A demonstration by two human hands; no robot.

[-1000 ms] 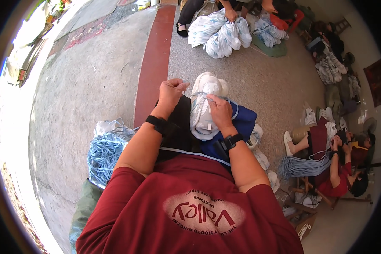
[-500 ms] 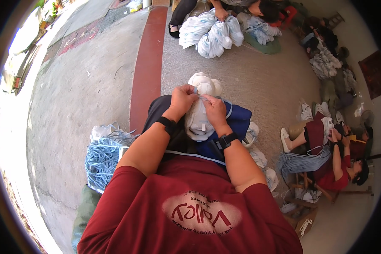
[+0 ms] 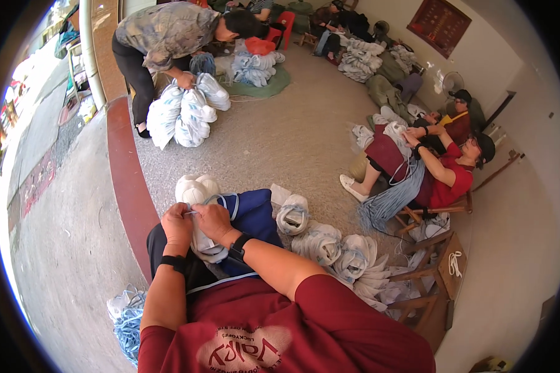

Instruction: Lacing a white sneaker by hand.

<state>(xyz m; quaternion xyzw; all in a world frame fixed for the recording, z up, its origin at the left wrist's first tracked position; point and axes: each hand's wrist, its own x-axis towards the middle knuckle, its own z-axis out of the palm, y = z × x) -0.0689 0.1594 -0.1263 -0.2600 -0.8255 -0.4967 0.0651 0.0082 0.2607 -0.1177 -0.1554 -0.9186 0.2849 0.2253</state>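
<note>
On my lap lies a bundle of white, rounded, soft pieces, its far end showing stacked domes; their exact kind is unclear. My left hand and my right hand meet over the middle of this bundle. Between the fingertips runs a light blue strip, pinched by both hands close together. A loop of light blue strip also curves out to the right of the bundle. Under it, dark blue cloth covers my right thigh. My fingers partly hide the strip where it crosses the bundle.
A heap of light blue strips sits at my left. Several white bundles lie at my right, beside a wooden stool. Ahead, a person bends over white bundles. Another seated person works at the right.
My view has swung to the right and up, bringing more of the room into sight. Both hands stay together at the bundle, still pinching the strip. The bending person shows more fully.
</note>
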